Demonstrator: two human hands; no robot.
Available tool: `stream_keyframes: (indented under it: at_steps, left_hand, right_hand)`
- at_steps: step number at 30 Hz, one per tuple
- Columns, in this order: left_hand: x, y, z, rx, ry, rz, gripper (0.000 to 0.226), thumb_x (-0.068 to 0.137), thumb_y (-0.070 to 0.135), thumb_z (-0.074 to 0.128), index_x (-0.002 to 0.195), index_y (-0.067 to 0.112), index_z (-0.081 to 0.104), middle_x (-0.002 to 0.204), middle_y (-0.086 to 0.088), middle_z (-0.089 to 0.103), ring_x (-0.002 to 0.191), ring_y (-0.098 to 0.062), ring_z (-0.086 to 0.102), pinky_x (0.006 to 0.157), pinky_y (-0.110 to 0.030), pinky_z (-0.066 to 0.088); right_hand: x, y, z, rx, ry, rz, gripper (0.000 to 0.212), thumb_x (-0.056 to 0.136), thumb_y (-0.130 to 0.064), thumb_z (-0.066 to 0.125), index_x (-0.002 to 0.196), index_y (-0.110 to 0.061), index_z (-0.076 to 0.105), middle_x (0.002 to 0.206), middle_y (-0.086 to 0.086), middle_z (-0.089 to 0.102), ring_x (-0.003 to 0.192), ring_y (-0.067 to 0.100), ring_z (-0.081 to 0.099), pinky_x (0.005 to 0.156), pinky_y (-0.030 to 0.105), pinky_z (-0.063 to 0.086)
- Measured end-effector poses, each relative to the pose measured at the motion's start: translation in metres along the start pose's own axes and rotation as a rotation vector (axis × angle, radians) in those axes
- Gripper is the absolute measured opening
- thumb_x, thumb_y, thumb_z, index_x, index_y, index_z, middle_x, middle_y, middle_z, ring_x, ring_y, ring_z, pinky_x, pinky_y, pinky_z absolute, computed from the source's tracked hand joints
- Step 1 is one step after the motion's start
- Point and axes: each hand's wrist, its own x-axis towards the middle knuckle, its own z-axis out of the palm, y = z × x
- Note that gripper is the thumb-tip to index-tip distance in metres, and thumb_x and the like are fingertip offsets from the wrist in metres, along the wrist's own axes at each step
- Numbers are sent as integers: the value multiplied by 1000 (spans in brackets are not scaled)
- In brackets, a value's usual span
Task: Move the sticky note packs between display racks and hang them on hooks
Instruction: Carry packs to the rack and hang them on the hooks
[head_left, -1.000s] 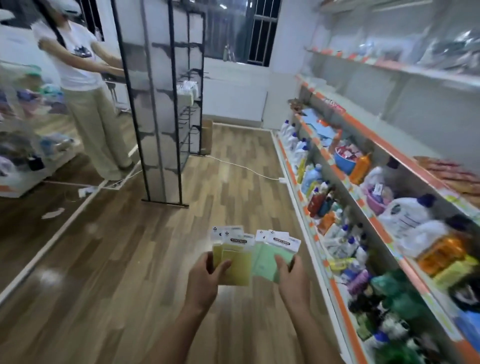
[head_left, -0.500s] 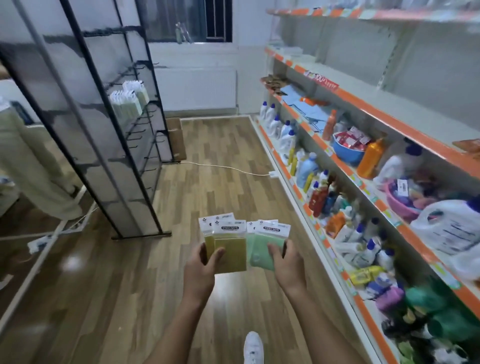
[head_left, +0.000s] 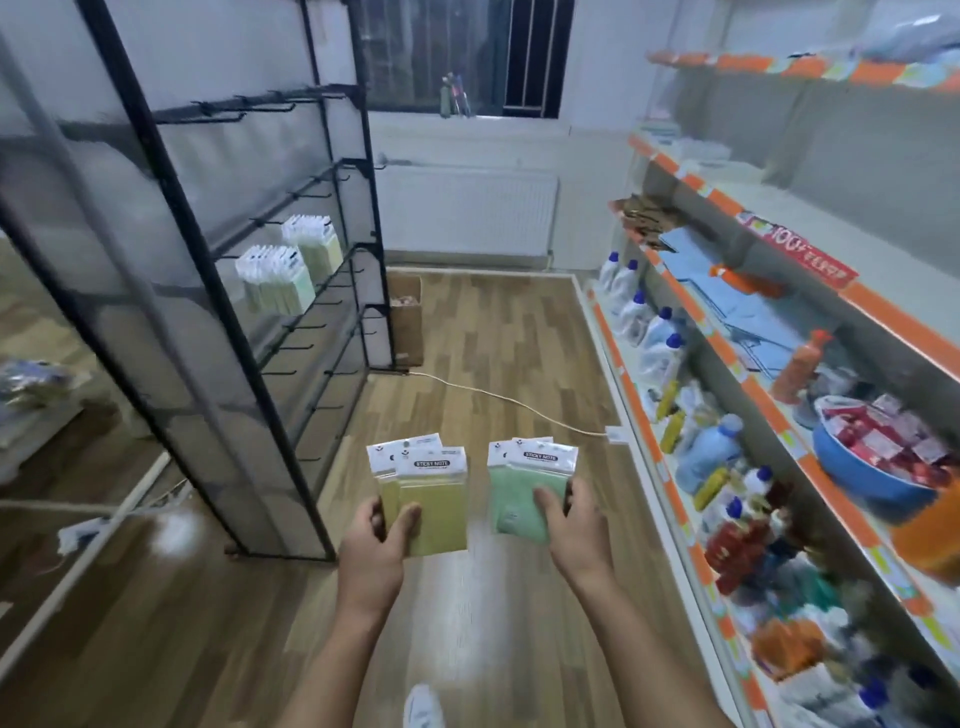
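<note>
My left hand (head_left: 375, 543) grips a small fan of yellow sticky note packs (head_left: 434, 499) by their lower edge, thumb on the front. My right hand (head_left: 569, 519) grips a stack of green sticky note packs (head_left: 519, 488) the same way. The two bunches are held apart at waist height over the wooden floor. To the left stands a black mesh display rack (head_left: 249, 322) with rows of hooks; two bunches of sticky note packs (head_left: 278, 278) hang on its middle hooks, while most other hooks are bare.
A long shelf unit (head_left: 727, 364) with orange edge strips and bottles runs along the right. A cardboard box (head_left: 408, 317) stands at the rack's far end. A white cable (head_left: 498, 397) crosses the floor. My white shoe (head_left: 423, 706) shows below.
I have walked forward and the view turned left, bringing the black rack close on my left. My hands have drawn the yellow and green bunches apart; a person seen earlier is out of view.
</note>
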Motion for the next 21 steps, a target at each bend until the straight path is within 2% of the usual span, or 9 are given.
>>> stream_keyframes:
  at_steps: [2, 4, 5, 8, 11, 14, 17, 21]
  left_hand:
    - [58, -3, 19, 5, 11, 8, 7, 91, 18, 67, 96, 14, 64, 88, 2, 74, 82, -6, 71, 74, -23, 54]
    - [119, -2, 38, 20, 13, 28, 6, 91, 18, 67, 93, 15, 63, 83, 3, 73, 78, -4, 70, 68, -14, 51]
    - [149, 0, 48, 20, 9, 25, 5, 91, 17, 68, 93, 15, 63, 82, 3, 73, 77, -5, 70, 67, -14, 51]
    - [235, 10, 72, 16, -10, 30, 7, 91, 17, 68, 92, 18, 62, 83, 2, 73, 75, -5, 69, 72, -28, 54]
    - [311, 19, 94, 19, 2, 21, 8, 91, 19, 68, 93, 19, 60, 85, 2, 72, 79, -10, 69, 73, -30, 52]
    - [368, 21, 109, 11, 49, 12, 11, 91, 18, 68, 98, 15, 60, 85, 1, 71, 82, -14, 70, 70, -27, 50]
    - [416, 20, 116, -3, 94, -6, 11, 91, 16, 68, 91, 22, 58, 83, 3, 71, 78, -10, 70, 73, -31, 52]
    - [478, 11, 115, -21, 197, -51, 10, 92, 17, 68, 98, 17, 60, 88, 2, 74, 79, -8, 71, 71, -28, 52]
  right_hand:
    - [55, -4, 16, -11, 9, 4, 10, 96, -26, 63, 97, -17, 59, 89, -5, 68, 81, 11, 64, 64, 24, 48]
    - [111, -14, 34, -29, 18, -6, 12, 96, -24, 63, 97, -13, 59, 84, -4, 66, 74, 11, 61, 57, 16, 42]
    - [139, -21, 42, -41, 22, -4, 12, 96, -24, 63, 97, -12, 59, 82, -5, 65, 73, 11, 59, 55, 14, 40]
    - [216, -45, 63, -58, 17, -21, 9, 96, -25, 63, 98, -17, 59, 86, -5, 67, 79, 15, 63, 63, 21, 45]
    - [283, -65, 81, -33, 46, -17, 7, 95, -27, 63, 95, -24, 57, 88, -7, 67, 83, 16, 64, 72, 36, 52]
    - [338, -76, 102, -37, 54, -18, 9, 95, -26, 64, 94, -21, 57, 84, -7, 66, 80, 14, 63, 68, 34, 49]
    - [398, -88, 131, -36, -3, -41, 12, 94, -29, 64, 91, -20, 57, 81, -5, 67, 78, 18, 64, 69, 38, 50]
    - [474, -113, 179, -3, -130, -136, 12, 94, -25, 66, 91, -15, 58, 75, -10, 61, 68, 9, 55, 59, 26, 40]
